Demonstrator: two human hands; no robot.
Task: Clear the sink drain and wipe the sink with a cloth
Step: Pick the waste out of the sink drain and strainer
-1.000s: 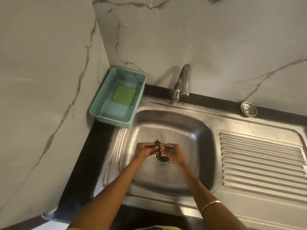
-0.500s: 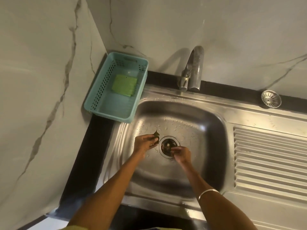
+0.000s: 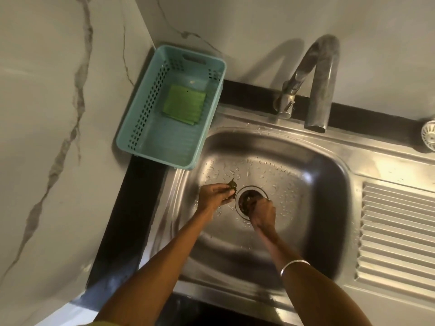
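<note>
Steel, wet and dull-shining, makes up the sink (image 3: 313,161): a rounded basin with water beads scattered over its far slope and around the drain (image 3: 244,192), which sits at the middle of the basin floor as a bright ring round a dark hole. To the right of the basin runs a ribbed drainboard (image 3: 397,234).

The left hand (image 3: 215,195) lies just left of the drain, fingers curled and pinching a small dark green leaf scrap (image 3: 232,184) that pokes out past the fingertips toward the far side. The right hand (image 3: 262,214) is at the near right edge of the drain, fingers bunched and reaching down into the hole; dark bits show there, but whether the fingers grip any of them cannot be told. A thin bangle (image 3: 293,265) circles the right forearm.

A cloth (image 3: 184,104), green and folded flat, lies in the far half of a teal basket (image 3: 131,128) that stands on the black counter (image 3: 127,208) at the sink's far left corner, against the marble wall. The tap (image 3: 317,85) arches over the far rim, its spout pointing down beside the basin edge. A round metal strainer (image 3: 429,137) rests on the far right, cut off by the frame edge.
</note>
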